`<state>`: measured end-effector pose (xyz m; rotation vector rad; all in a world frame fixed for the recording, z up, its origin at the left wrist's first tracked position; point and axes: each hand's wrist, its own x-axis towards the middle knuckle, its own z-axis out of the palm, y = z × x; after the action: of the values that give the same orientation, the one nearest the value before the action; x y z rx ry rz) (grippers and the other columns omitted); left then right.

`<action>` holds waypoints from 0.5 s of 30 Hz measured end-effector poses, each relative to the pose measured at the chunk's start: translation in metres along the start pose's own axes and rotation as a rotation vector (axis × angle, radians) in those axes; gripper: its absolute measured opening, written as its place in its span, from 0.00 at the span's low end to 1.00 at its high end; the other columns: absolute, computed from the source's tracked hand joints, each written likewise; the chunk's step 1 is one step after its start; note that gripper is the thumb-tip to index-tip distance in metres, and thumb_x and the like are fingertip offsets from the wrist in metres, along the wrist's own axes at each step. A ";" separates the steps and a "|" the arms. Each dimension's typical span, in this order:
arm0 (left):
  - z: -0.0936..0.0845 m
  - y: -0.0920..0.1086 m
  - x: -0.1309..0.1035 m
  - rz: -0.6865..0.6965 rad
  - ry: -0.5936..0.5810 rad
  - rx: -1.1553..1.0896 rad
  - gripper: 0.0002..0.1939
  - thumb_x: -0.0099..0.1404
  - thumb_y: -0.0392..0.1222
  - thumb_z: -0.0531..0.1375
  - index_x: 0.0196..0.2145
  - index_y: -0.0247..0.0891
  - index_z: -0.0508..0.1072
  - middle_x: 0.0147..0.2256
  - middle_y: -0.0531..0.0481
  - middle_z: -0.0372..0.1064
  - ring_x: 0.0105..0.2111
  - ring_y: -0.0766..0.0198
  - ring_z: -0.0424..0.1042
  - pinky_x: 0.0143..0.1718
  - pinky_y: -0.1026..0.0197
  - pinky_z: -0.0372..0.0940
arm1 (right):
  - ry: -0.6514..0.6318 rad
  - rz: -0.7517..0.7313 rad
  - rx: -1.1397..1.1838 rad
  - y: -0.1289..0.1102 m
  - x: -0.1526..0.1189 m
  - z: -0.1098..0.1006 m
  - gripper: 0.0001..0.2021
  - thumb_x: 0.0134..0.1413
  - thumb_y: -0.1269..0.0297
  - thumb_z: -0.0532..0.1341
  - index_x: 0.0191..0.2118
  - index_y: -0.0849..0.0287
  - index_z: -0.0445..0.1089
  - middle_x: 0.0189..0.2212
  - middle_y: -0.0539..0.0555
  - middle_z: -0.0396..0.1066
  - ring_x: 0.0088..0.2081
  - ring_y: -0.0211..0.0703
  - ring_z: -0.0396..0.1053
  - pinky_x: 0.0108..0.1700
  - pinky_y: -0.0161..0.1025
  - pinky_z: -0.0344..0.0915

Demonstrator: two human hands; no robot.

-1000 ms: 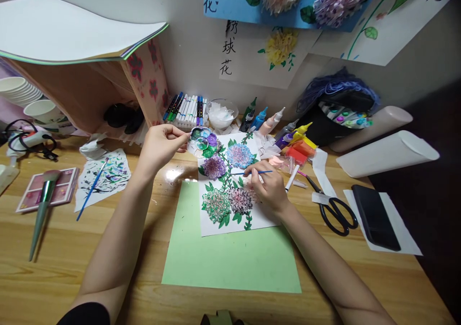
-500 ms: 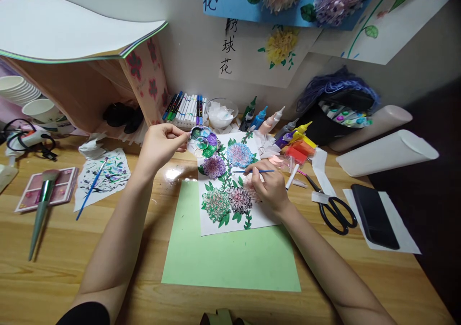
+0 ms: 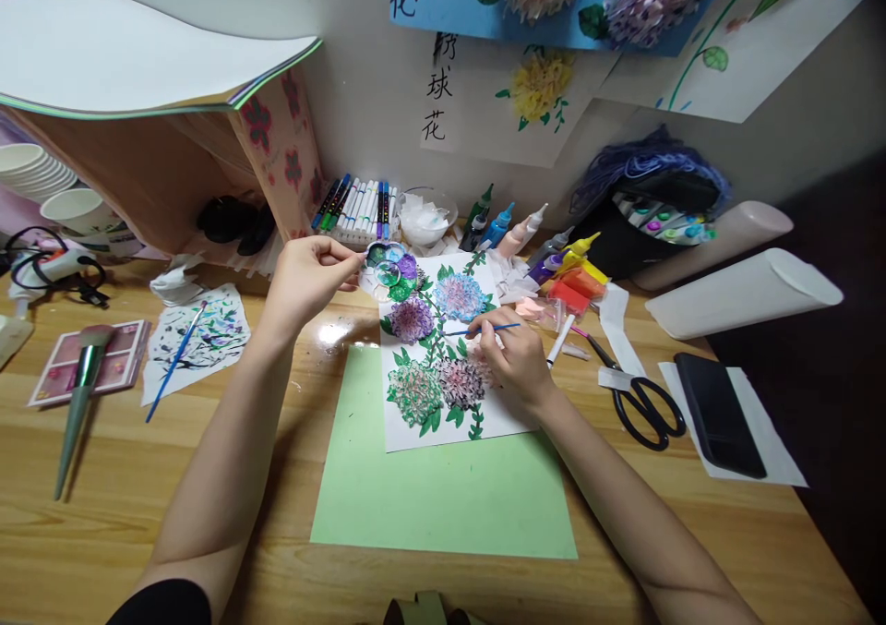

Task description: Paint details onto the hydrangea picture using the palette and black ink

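Observation:
My right hand (image 3: 516, 353) grips a thin blue paintbrush (image 3: 499, 327), its tip near the green vine between the flowers. Beneath it lies a white sheet (image 3: 401, 436) with several raised, ruffled flowers, among them a blue-pink flower (image 3: 460, 295), a purple flower (image 3: 412, 318), a green-pink flower (image 3: 415, 392) and a black-pink flower (image 3: 462, 382), with painted green leaves around them. Part of a pale pink flower hides behind my right hand. My left hand (image 3: 311, 279) pinches the edge of a round paint palette (image 3: 377, 276) holding green, blue and purple paint, at the sheet's upper left corner.
Green paper (image 3: 443, 505) lies under the white sheet. To the right are scissors (image 3: 647, 413), a phone (image 3: 720, 414) and a white cylinder (image 3: 744, 294). Paint bottles (image 3: 498, 228) and markers (image 3: 360, 208) line the back. On the left sit a large brush (image 3: 81, 403) and a paint-smeared tissue (image 3: 200, 339).
My right hand and the paintbrush have shifted slightly to the left, and the brush tilts a little more. My left hand keeps the palette in the same place.

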<state>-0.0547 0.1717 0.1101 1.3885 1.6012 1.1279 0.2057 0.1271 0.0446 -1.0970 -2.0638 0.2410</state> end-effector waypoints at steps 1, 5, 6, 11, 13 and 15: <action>0.000 0.000 0.000 0.001 0.001 0.001 0.08 0.50 0.43 0.64 0.22 0.35 0.73 0.21 0.49 0.72 0.23 0.63 0.74 0.26 0.65 0.71 | 0.007 0.000 -0.001 0.000 0.000 0.000 0.11 0.60 0.71 0.48 0.30 0.57 0.65 0.26 0.53 0.70 0.32 0.42 0.67 0.36 0.41 0.63; 0.000 0.000 0.000 0.001 0.006 0.004 0.08 0.50 0.43 0.64 0.22 0.35 0.73 0.21 0.49 0.72 0.23 0.64 0.74 0.26 0.65 0.71 | 0.036 -0.001 -0.009 0.000 0.000 0.000 0.11 0.60 0.71 0.48 0.31 0.57 0.65 0.27 0.53 0.70 0.32 0.43 0.67 0.37 0.42 0.63; 0.000 0.001 0.000 0.001 0.005 0.004 0.08 0.50 0.43 0.64 0.22 0.35 0.73 0.21 0.49 0.72 0.23 0.64 0.74 0.26 0.65 0.71 | 0.026 -0.004 -0.009 0.000 0.000 0.000 0.11 0.60 0.71 0.48 0.31 0.57 0.65 0.27 0.53 0.70 0.32 0.43 0.67 0.37 0.42 0.63; 0.000 0.002 -0.002 0.006 0.003 0.017 0.08 0.50 0.42 0.64 0.22 0.35 0.73 0.21 0.49 0.72 0.24 0.63 0.74 0.27 0.65 0.71 | 0.014 0.005 0.002 0.001 -0.001 0.001 0.11 0.60 0.71 0.48 0.31 0.57 0.65 0.27 0.53 0.70 0.32 0.43 0.67 0.36 0.42 0.63; 0.000 0.002 -0.002 0.004 0.003 0.013 0.08 0.50 0.42 0.64 0.22 0.35 0.73 0.21 0.49 0.72 0.24 0.63 0.74 0.27 0.65 0.71 | 0.026 0.007 0.004 0.001 0.000 0.001 0.11 0.60 0.71 0.48 0.31 0.57 0.66 0.27 0.53 0.70 0.32 0.43 0.67 0.37 0.42 0.63; 0.000 0.001 -0.001 0.001 0.003 0.006 0.08 0.50 0.42 0.64 0.22 0.35 0.73 0.21 0.49 0.72 0.24 0.63 0.74 0.27 0.64 0.71 | 0.011 0.008 0.009 0.000 0.000 0.001 0.11 0.60 0.71 0.48 0.31 0.57 0.66 0.27 0.53 0.70 0.33 0.43 0.67 0.37 0.42 0.63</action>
<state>-0.0537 0.1706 0.1113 1.3928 1.6072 1.1269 0.2053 0.1273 0.0435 -1.0984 -2.0470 0.2473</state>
